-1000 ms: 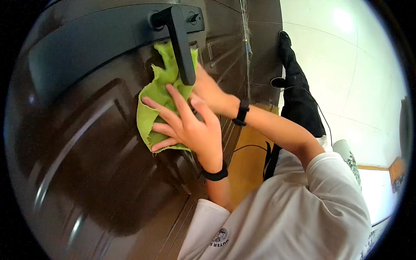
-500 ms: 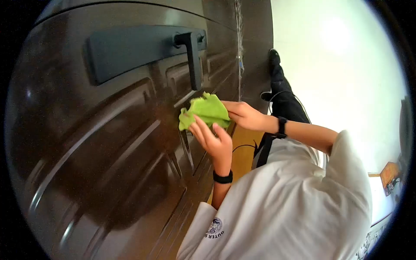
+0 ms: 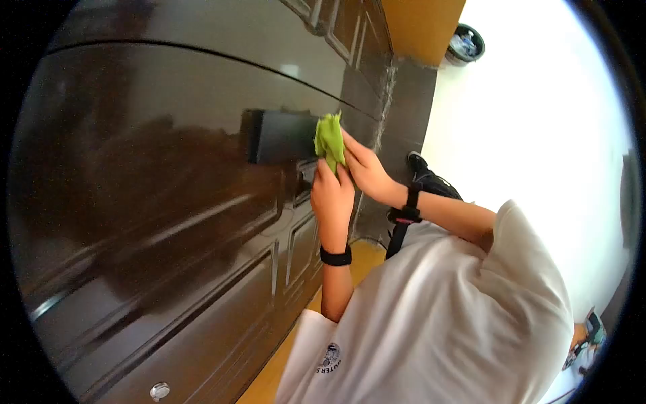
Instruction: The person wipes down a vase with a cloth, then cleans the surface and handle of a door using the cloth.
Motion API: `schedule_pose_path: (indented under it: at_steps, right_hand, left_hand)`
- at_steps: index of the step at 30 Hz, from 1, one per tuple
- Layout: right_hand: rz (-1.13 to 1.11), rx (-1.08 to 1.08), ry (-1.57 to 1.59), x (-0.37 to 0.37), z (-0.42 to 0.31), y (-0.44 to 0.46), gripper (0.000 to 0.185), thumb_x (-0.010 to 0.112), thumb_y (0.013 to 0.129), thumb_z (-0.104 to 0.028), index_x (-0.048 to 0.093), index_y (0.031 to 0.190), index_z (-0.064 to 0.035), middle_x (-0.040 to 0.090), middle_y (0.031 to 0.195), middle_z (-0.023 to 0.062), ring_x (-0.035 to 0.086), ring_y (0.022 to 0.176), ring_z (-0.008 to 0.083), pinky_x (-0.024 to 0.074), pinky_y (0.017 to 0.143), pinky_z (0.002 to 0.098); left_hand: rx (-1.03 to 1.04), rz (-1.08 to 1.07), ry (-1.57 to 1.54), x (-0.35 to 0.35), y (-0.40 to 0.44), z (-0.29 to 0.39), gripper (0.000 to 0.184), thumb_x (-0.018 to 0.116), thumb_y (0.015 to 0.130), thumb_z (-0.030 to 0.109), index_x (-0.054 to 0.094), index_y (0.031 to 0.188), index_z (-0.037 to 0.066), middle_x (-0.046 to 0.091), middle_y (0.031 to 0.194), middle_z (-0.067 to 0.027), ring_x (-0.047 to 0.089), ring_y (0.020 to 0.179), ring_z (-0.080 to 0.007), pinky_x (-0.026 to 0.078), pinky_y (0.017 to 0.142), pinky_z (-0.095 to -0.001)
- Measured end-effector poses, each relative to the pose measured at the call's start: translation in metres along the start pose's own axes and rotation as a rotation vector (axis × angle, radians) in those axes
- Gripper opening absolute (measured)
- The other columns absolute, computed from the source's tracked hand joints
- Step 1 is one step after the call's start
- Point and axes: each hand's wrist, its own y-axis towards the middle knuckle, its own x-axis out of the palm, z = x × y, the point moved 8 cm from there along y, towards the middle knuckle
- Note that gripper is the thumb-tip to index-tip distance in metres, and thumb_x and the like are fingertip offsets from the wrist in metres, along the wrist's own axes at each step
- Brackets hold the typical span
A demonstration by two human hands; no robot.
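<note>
A crumpled green cloth (image 3: 329, 138) is between my two hands, in front of the right end of a dark handle plate (image 3: 286, 137) on a glossy brown door (image 3: 155, 222). My left hand (image 3: 332, 198), with a black band at the wrist, pinches the cloth's lower end. From the right, my right hand (image 3: 368, 172) has its fingers closed on the cloth's side; its fingertips are partly hidden behind the fabric. A black strap is round the right wrist. The lever of the handle is not visible, covered by the cloth or hands.
A dark bin (image 3: 465, 44) with crumpled contents stands at the top right. One black shoe (image 3: 417, 162) shows beyond my right forearm. Near the bottom left, a small round metal fitting (image 3: 159, 390) sits on the door. Several objects (image 3: 587, 342) lie at the lower right edge.
The view has shifted, bringing the bin and round fitting into sight. My hands and the cloth have moved up from below the lever to the handle plate's right end. The cloth is more bunched.
</note>
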Motion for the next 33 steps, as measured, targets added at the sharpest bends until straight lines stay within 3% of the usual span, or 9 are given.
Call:
schedule_pose_path:
  at_steps: [4,5,8,16,19,23,27,32,33]
  right_hand:
    - [-0.099,-0.094,-0.187,-0.006,-0.029,0.012,0.053,0.047,0.105,-0.005,0.040,0.157,-0.0068,0.064,0.133,0.0250,0.065,0.120,0.0371,0.0488,0.102,0.0384]
    - [-0.122,-0.094,-0.218,-0.010,0.005,0.021,0.052,0.048,0.104,-0.005,0.041,0.156,-0.0063,0.064,0.130,0.0257,0.065,0.118,0.0395,0.0499,0.100,0.0398]
    - [-0.235,-0.163,-0.322,-0.013,0.003,0.042,0.052,0.050,0.101,-0.003,0.044,0.153,-0.0051,0.065,0.124,0.0268,0.064,0.111,0.0454,0.0517,0.095,0.0445]
    - [-0.258,-0.188,-0.412,-0.023,0.000,0.031,0.048,0.053,0.097,-0.001,0.054,0.144,-0.0057,0.066,0.123,0.0251,0.064,0.108,0.0464,0.0533,0.091,0.0477]
    - [-0.227,-0.270,-0.461,-0.017,-0.012,0.017,0.050,0.053,0.094,0.002,0.056,0.143,-0.0074,0.065,0.128,0.0239,0.064,0.108,0.0462,0.0542,0.091,0.0475]
    - [-0.227,-0.305,-0.602,-0.020,-0.029,0.014,0.052,0.054,0.091,0.002,0.058,0.142,-0.0098,0.064,0.133,0.0218,0.065,0.108,0.0453,0.0555,0.090,0.0471]
    - [-0.309,-0.257,-0.779,-0.010,-0.035,0.020,0.057,0.058,0.086,-0.003,0.059,0.142,-0.0124,0.064,0.132,0.0199,0.069,0.097,0.0428,0.0579,0.082,0.0482]
    - [-0.291,-0.231,-0.836,-0.023,-0.069,0.056,0.031,0.058,0.087,-0.004,0.071,0.115,-0.0077,0.072,0.088,0.0201,0.070,0.082,0.0395,0.0564,0.072,0.0486]
    - [-0.307,-0.292,-0.773,-0.023,-0.082,0.064,0.031,0.058,0.087,-0.004,0.071,0.115,-0.0072,0.072,0.089,0.0204,0.070,0.082,0.0395,0.0561,0.072,0.0487]
  left_hand:
    - [-0.026,-0.069,0.049,-0.013,0.010,0.011,0.044,0.058,0.098,0.030,0.053,0.129,-0.001,0.071,0.090,-0.0292,0.067,0.079,-0.0506,0.054,0.068,-0.0581]
    - [-0.030,-0.108,0.038,0.016,0.030,-0.009,0.044,0.060,0.096,0.030,0.054,0.128,0.000,0.071,0.087,-0.0291,0.067,0.078,-0.0506,0.054,0.067,-0.0584]
    - [-0.002,-0.114,-0.123,0.026,0.059,-0.021,0.038,0.063,0.092,0.034,0.064,0.111,0.001,0.071,0.082,-0.0277,0.067,0.076,-0.0502,0.054,0.067,-0.0573]
    - [0.049,0.065,-0.028,0.020,0.042,-0.013,0.039,0.067,0.089,0.038,0.068,0.102,0.002,0.070,0.075,-0.0255,0.068,0.070,-0.0478,0.054,0.063,-0.0556]
    - [0.045,-0.012,-0.099,0.024,0.043,-0.017,0.041,0.070,0.090,0.036,0.070,0.110,0.000,0.071,0.085,-0.0278,0.068,0.080,-0.0481,0.054,0.067,-0.0526]
    - [0.059,-0.102,-0.058,0.036,0.041,-0.021,0.038,0.071,0.091,0.033,0.070,0.108,-0.001,0.069,0.082,-0.0287,0.067,0.076,-0.0485,0.053,0.064,-0.0515]
    - [0.096,-0.090,-0.122,0.025,0.039,-0.032,0.034,0.069,0.094,0.030,0.069,0.108,-0.001,0.069,0.084,-0.0291,0.067,0.077,-0.0479,0.053,0.064,-0.0506]
    - [0.043,-0.029,-0.229,-0.015,0.007,-0.023,0.027,0.058,0.103,0.025,0.063,0.107,-0.001,0.066,0.085,-0.0286,0.062,0.079,-0.0495,0.049,0.066,-0.0524]
    - [-0.025,-0.033,-0.251,-0.024,-0.003,-0.022,0.026,0.056,0.105,0.024,0.063,0.107,-0.002,0.064,0.082,-0.0292,0.059,0.077,-0.0501,0.048,0.065,-0.0502]
